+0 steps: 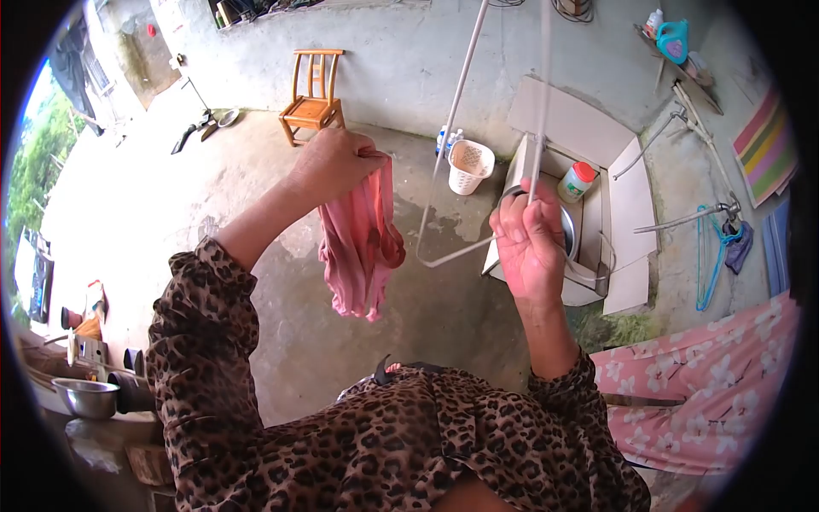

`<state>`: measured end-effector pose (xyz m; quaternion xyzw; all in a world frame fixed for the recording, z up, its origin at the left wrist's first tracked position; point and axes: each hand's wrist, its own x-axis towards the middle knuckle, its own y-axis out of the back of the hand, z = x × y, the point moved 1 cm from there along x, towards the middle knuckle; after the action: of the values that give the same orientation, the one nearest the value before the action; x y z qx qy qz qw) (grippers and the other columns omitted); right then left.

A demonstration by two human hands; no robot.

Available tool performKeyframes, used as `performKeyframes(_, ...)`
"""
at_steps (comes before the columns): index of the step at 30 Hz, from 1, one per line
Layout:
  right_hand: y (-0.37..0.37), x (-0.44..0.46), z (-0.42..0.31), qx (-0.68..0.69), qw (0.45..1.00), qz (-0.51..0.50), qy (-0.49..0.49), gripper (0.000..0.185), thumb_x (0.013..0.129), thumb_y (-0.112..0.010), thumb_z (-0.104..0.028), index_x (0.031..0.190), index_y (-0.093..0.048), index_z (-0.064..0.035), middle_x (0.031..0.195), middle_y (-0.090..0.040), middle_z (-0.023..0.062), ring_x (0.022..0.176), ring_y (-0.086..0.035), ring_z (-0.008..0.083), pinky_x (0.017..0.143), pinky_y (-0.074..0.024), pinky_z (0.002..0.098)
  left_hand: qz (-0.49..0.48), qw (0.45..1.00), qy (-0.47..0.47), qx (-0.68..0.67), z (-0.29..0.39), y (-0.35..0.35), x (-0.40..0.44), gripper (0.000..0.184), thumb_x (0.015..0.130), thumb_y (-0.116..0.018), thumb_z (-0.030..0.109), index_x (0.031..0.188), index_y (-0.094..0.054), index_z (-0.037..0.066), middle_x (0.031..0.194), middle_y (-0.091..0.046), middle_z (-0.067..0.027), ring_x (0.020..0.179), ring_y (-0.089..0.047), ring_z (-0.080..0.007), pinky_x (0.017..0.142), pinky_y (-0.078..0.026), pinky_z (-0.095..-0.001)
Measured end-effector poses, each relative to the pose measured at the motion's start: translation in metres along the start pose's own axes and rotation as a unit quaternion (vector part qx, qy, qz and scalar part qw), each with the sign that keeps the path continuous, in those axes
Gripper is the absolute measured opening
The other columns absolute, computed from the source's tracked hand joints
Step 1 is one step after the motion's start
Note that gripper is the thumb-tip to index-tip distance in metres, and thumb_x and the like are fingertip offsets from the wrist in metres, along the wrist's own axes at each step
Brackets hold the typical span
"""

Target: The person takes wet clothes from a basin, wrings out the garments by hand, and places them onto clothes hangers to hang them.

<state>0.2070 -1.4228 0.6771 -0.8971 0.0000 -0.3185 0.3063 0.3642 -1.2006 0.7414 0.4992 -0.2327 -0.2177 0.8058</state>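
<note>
A limp pink garment [363, 239] hangs in gathered folds from my left hand [333, 162], whose fingers pinch its upper edge. My right hand [533, 243] is raised to the right of it, fingers closed around a thin white hanger [456, 253]. The hanger's long sides run up past the top of the picture, and its bent corner points down and left, between the two hands. Garment and hanger are apart. The garment's exact kind is hard to make out in the folds.
A wooden chair [313, 98] stands by the wall. Beyond my right hand are a white basket [470, 166], a sink [627, 256] and a red-lidded container [577, 181]. Blue hangers [705, 273] hang at right, above pink floral fabric [708, 384]. A metal bowl [88, 398] sits at left.
</note>
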Motion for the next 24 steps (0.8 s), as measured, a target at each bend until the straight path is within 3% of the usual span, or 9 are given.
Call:
performKeyframes(5, -0.055, 0.02, 0.004, 0.009, 0.993, -0.068, 0.092, 0.031, 0.097, -0.049, -0.021, 0.122, -0.052, -0.0029, 0.071, -0.044, -0.0013, 0.069, -0.038, 0.0106, 0.069, -0.0343, 0.0276, -0.011, 0.977, 0.032, -0.211, -0.013, 0.006, -0.002, 0.025, 0.083, -0.067, 0.025, 0.094, -0.07, 0.003, 0.072, -0.067, -0.0051, 0.066, -0.059, -0.0096, 0.067, -0.049, -0.0265)
performKeyframes(8, -0.063, 0.023, 0.023, 0.004, 0.993, -0.067, 0.099, 0.031, 0.096, -0.052, -0.019, 0.119, -0.052, 0.0008, 0.073, -0.049, 0.0011, 0.069, -0.041, 0.0099, 0.069, -0.0356, 0.0281, -0.031, 0.944, -0.068, -0.321, -0.009, 0.015, -0.006, 0.021, 0.085, -0.066, 0.018, 0.098, -0.07, 0.001, 0.078, -0.069, -0.0026, 0.073, -0.059, -0.0054, 0.071, -0.048, -0.0227)
performKeyframes(12, -0.053, 0.007, 0.046, 0.036, 0.998, -0.055, 0.016, 0.027, 0.094, -0.054, -0.014, 0.115, -0.056, 0.0019, 0.066, -0.047, -0.0004, 0.062, -0.038, 0.0091, 0.065, -0.0345, 0.0264, -0.005, 0.912, -0.07, -0.404, -0.009, 0.042, -0.02, 0.02, 0.087, -0.066, 0.015, 0.099, -0.07, 0.0, 0.084, -0.069, -0.001, 0.077, -0.06, -0.0059, 0.075, -0.048, -0.0218)
performKeyframes(15, -0.025, -0.007, 0.068, -0.004, 0.998, -0.041, -0.058, 0.022, 0.094, -0.054, -0.01, 0.112, -0.059, 0.0017, 0.068, -0.047, -0.0009, 0.062, -0.038, 0.0089, 0.062, -0.033, 0.0243, 0.012, 0.892, -0.046, -0.45, -0.006, 0.063, -0.031, 0.021, 0.087, -0.064, 0.017, 0.099, -0.068, 0.0, 0.085, -0.067, 0.0003, 0.075, -0.057, -0.0058, 0.069, -0.044, -0.0212)
performKeyframes(16, -0.019, -0.01, 0.069, -0.07, 0.993, -0.045, -0.086, 0.023, 0.095, -0.051, -0.014, 0.112, -0.058, -0.0002, 0.066, -0.044, -0.0025, 0.061, -0.037, 0.0091, 0.059, -0.0309, 0.027, 0.013, 0.906, -0.038, -0.421, -0.01, 0.072, -0.034, 0.022, 0.088, -0.063, 0.02, 0.099, -0.069, 0.001, 0.083, -0.065, 0.0011, 0.073, -0.055, -0.0046, 0.065, -0.042, -0.0202)
performKeyframes(19, -0.013, -0.013, 0.054, -0.129, 0.984, -0.045, -0.111, 0.019, 0.093, -0.054, -0.006, 0.109, -0.06, 0.0015, 0.069, -0.049, -0.0014, 0.059, -0.04, 0.007, 0.055, -0.033, 0.0217, 0.044, 0.888, -0.001, -0.458, -0.024, 0.082, -0.035, 0.022, 0.088, -0.062, 0.019, 0.099, -0.069, 0.002, 0.08, -0.064, 0.0017, 0.07, -0.054, -0.0048, 0.063, -0.042, -0.0205)
performKeyframes(20, -0.012, -0.011, 0.045, -0.199, 0.972, -0.039, -0.116, 0.018, 0.093, -0.055, -0.007, 0.108, -0.062, 0.0003, 0.068, -0.049, -0.0023, 0.058, -0.04, 0.0053, 0.053, -0.033, 0.0206, 0.022, 0.885, 0.026, -0.465, -0.029, 0.086, -0.036, 0.021, 0.088, -0.062, 0.018, 0.099, -0.069, 0.001, 0.082, -0.066, 0.0003, 0.072, -0.057, -0.0067, 0.066, -0.045, -0.0208)
performKeyframes(24, -0.019, 0.008, 0.01, -0.274, 0.944, -0.039, -0.178, 0.015, 0.092, -0.058, -0.012, 0.102, -0.064, -0.0021, 0.067, -0.052, -0.0027, 0.056, -0.041, 0.0032, 0.049, -0.0316, 0.0185, 0.025, 0.864, 0.019, -0.503, -0.053, 0.07, -0.025, 0.016, 0.083, -0.065, 0.014, 0.092, -0.071, 0.002, 0.083, -0.069, -0.0038, 0.072, -0.062, -0.0097, 0.067, -0.051, -0.0229)
